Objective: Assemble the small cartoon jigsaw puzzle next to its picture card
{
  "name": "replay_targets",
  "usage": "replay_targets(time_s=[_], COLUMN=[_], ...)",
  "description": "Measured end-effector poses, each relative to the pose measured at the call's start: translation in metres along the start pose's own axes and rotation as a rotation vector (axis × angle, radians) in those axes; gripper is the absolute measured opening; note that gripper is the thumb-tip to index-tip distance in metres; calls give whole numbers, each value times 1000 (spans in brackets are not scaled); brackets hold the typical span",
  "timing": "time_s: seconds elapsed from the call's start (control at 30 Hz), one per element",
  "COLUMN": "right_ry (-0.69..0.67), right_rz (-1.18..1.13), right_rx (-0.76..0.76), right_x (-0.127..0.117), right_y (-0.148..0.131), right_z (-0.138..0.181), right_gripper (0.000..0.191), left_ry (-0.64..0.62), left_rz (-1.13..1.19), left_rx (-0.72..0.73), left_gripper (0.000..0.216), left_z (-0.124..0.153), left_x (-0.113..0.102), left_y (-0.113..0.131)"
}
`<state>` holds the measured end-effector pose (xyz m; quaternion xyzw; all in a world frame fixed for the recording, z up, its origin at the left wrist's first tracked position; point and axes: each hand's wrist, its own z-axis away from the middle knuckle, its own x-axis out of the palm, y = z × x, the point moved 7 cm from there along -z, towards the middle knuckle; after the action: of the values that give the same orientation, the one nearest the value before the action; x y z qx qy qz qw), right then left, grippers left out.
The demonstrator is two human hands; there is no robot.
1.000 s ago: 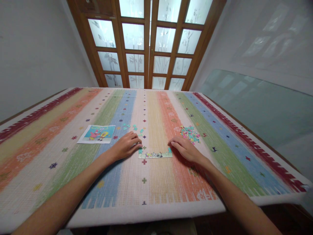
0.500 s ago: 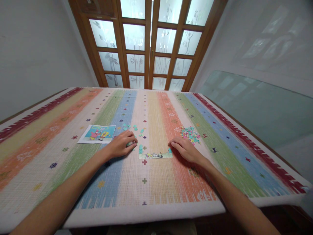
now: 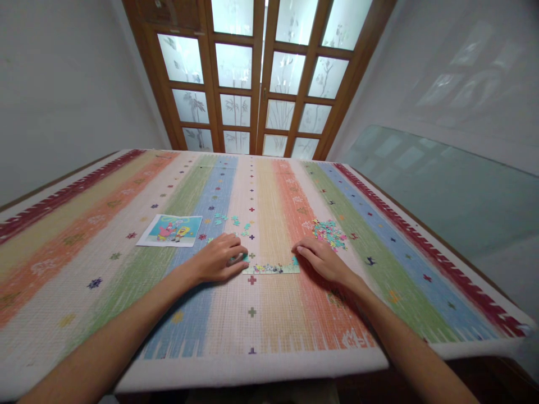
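A partly joined jigsaw strip [image 3: 272, 269] lies in front of me, with short teal ends turned up at both sides. My left hand [image 3: 221, 258] is closed at its left end, thumb and fingers pinched around a teal jigsaw piece [image 3: 233, 260] that is mostly covered. At the other end rests my right hand [image 3: 320, 259], fingers curled together beside the teal end pieces; whatever is under the fingertips is hidden. Several loose teal pieces [image 3: 219, 219] lie beyond my left hand. A pile of mixed pieces [image 3: 330, 233] sits just past my right hand.
A printed cartoon picture [image 3: 172, 231] lies flat on the left. Everything rests on a striped tablecloth [image 3: 273, 320] over a large table. A glass-like panel [image 3: 438, 179] leans at the right wall, and wooden doors with frosted panes [image 3: 236, 106] stand behind the table.
My left hand has moved right and slightly toward me, from beside the strip to its left end. My right hand stays at the right end. The view has shifted a little.
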<state>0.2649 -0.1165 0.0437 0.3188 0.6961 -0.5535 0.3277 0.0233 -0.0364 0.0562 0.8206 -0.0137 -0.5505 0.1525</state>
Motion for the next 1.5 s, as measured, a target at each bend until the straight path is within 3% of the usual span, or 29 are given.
replay_targets(time_s=[0.2, 0.43, 0.6, 0.77, 0.9, 1.1, 1.23, 1.33, 1.5], right_ry=[56, -36, -9, -65, -111, -99, -91, -78, 102], right_rz=[28, 149, 228, 241, 153, -114, -292, -313, -218], right_rx=[-41, -174, -157, -144, -88, 67, 67, 99, 91], right_x=[5, 43, 58, 57, 49, 23, 4, -4, -10], right_y=[-15, -51, -56, -53, -39, -6, 9, 20, 29], right_z=[-13, -67, -111, -125, -122, -102, -74, -51, -27], right_gripper=[27, 24, 27, 15, 2, 8, 23, 19, 18], left_ry=[-5, 11, 14, 69, 113, 143, 136, 150, 168], left_rz=[17, 34, 22, -28, -76, -93, -103, -127, -77], left_rx=[-8, -21, -31, -96, -172, -319, -393, -440, -523], left_gripper=[26, 25, 25, 27, 29, 40, 36, 32, 28], left_z=[-1, -1, -1, 2, 7, 11, 14, 18, 25], left_x=[3, 2, 4, -13, -29, -36, -35, -39, -48], left_y=[-1, -1, -2, -16, -35, -54, -62, -71, -86])
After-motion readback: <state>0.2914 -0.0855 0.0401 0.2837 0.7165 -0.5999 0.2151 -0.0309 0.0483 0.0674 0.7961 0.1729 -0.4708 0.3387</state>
